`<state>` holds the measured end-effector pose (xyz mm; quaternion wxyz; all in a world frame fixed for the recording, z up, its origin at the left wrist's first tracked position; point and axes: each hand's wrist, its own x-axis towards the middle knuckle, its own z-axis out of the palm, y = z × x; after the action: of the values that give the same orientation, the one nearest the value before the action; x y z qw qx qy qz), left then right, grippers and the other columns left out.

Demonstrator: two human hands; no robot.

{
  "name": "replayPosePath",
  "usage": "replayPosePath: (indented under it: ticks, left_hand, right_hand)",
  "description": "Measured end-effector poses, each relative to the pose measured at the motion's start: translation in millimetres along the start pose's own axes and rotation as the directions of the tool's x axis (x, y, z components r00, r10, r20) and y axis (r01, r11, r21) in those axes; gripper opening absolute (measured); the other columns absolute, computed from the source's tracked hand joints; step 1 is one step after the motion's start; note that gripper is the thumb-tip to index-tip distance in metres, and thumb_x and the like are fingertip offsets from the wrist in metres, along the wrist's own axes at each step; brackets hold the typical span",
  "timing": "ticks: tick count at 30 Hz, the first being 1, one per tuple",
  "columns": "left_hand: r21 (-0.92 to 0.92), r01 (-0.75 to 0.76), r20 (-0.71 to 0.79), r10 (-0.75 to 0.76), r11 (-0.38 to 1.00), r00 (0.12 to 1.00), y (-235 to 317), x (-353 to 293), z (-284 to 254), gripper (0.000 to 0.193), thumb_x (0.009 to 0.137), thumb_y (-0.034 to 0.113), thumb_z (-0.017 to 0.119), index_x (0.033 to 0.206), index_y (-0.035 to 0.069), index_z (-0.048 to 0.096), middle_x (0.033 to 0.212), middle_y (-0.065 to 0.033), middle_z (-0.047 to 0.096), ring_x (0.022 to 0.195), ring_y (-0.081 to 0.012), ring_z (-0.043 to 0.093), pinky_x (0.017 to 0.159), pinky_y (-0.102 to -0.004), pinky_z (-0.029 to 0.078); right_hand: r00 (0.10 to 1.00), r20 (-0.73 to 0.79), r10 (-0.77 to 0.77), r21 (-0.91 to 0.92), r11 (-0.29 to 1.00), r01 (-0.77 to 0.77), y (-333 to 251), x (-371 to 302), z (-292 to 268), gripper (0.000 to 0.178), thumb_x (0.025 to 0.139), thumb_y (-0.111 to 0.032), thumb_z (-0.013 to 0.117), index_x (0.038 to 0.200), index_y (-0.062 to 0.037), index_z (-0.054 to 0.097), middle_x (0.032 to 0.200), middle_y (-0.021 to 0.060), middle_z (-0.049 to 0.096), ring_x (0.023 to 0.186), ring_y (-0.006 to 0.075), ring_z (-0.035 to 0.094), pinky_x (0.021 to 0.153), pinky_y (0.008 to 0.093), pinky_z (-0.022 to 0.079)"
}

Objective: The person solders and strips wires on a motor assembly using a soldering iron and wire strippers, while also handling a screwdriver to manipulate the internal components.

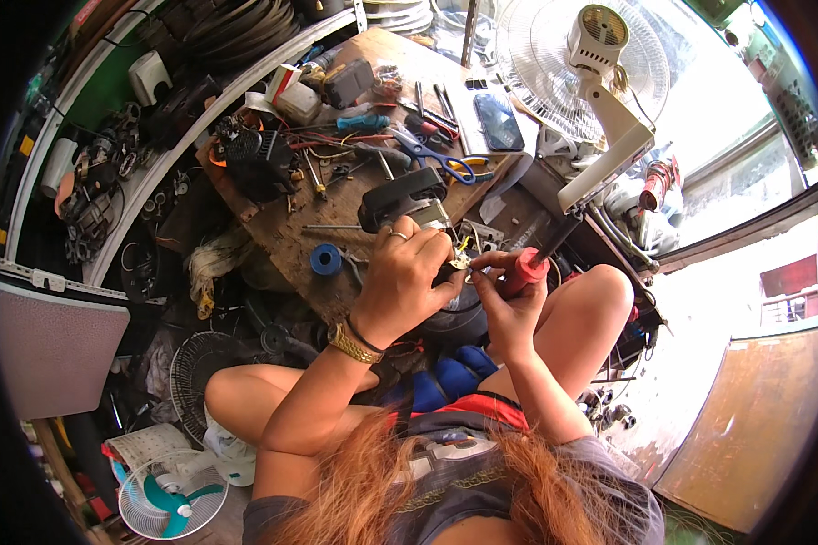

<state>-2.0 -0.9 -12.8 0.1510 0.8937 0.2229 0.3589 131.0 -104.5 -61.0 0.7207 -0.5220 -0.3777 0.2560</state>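
My left hand [407, 277] is closed around the near end of a small electric motor [402, 196] with a black rounded housing and a metal body. Thin wires [463, 247], some yellow, stick out beside my left fingertips. My right hand [512, 313] grips a red-handled tool [523, 270]; its dark shaft points away to the upper right, and its exact kind is unclear. My right thumb and forefinger pinch close to the wires, nearly meeting the left fingertips. What lies between them is too small to make out.
Under the motor is a wooden board [286, 259] with blue-handled scissors [432, 159], a blue spool [325, 260], screwdrivers and loose parts. A phone [498, 122] lies at the far side. A white fan [600, 45] stands far right; another fan [173, 495] sits low left.
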Motion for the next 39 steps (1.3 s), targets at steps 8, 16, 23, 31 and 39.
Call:
replayPosePath:
  ticks: [8, 16, 23, 31, 39]
  left_hand:
    - [-0.053, 0.014, 0.011, -0.013, 0.998, 1.0, -3, -3, 3, 0.028, 0.073, 0.014, 0.081, 0.084, 0.006, 0.057, 0.083, -0.0074, 0.061, 0.082, -0.0302, 0.052, 0.074, -0.0421, 0.044]
    - [0.041, -0.046, -0.081, 0.049, 0.998, 0.996, -2, -15, 8, 0.031, 0.07, 0.016, 0.085, 0.083, 0.011, 0.057, 0.093, -0.0004, 0.066, 0.086, -0.026, 0.055, 0.076, -0.0396, 0.043]
    - [0.064, -0.097, -0.127, 0.104, 0.993, 0.986, -1, -23, 13, 0.03, 0.07, 0.015, 0.085, 0.083, 0.013, 0.058, 0.098, 0.0006, 0.067, 0.089, -0.0242, 0.057, 0.078, -0.04, 0.043]
    - [0.038, -0.12, -0.113, 0.123, 0.992, 0.986, 0, -25, 15, 0.028, 0.072, 0.011, 0.085, 0.084, 0.011, 0.06, 0.1, -0.0016, 0.068, 0.09, -0.0262, 0.058, 0.079, -0.0404, 0.045]
    - [0.0, -0.069, -0.098, 0.069, 0.998, 0.993, 3, -23, 13, 0.029, 0.07, 0.01, 0.085, 0.083, 0.009, 0.059, 0.098, -0.0031, 0.067, 0.091, -0.0277, 0.058, 0.081, -0.0412, 0.046]
  right_hand:
    - [0.983, 0.106, -0.151, -0.176, 0.97, 0.168, 8, 2, -3, 0.037, 0.085, 0.013, 0.068, 0.11, -0.0049, 0.048, 0.101, 0.0105, 0.069, 0.074, 0.004, 0.056, 0.067, 0.0186, 0.045]
    - [0.916, -0.015, 0.401, 0.11, 0.911, -0.397, -18, 10, -11, 0.022, 0.09, -0.004, 0.07, 0.106, -0.0047, 0.055, 0.084, 0.0023, 0.064, 0.051, 0.0039, 0.051, 0.041, 0.0196, 0.038]
    - [0.865, -0.007, 0.503, 0.164, 0.853, -0.495, -23, 9, -1, 0.025, 0.089, -0.008, 0.074, 0.104, -0.0052, 0.054, 0.078, 0.0018, 0.062, 0.048, 0.0053, 0.051, 0.039, 0.0204, 0.037]
    - [0.746, 0.019, 0.665, 0.348, 0.695, -0.629, -28, 10, 2, 0.024, 0.087, -0.006, 0.073, 0.1, -0.0075, 0.053, 0.08, 0.0015, 0.061, 0.057, 0.0075, 0.056, 0.046, 0.0224, 0.047]
    - [0.816, -0.036, 0.576, 0.417, 0.751, -0.512, -22, 6, 11, 0.033, 0.085, 0.003, 0.07, 0.1, -0.0129, 0.045, 0.088, 0.0033, 0.062, 0.064, 0.0099, 0.056, 0.05, 0.0244, 0.045]
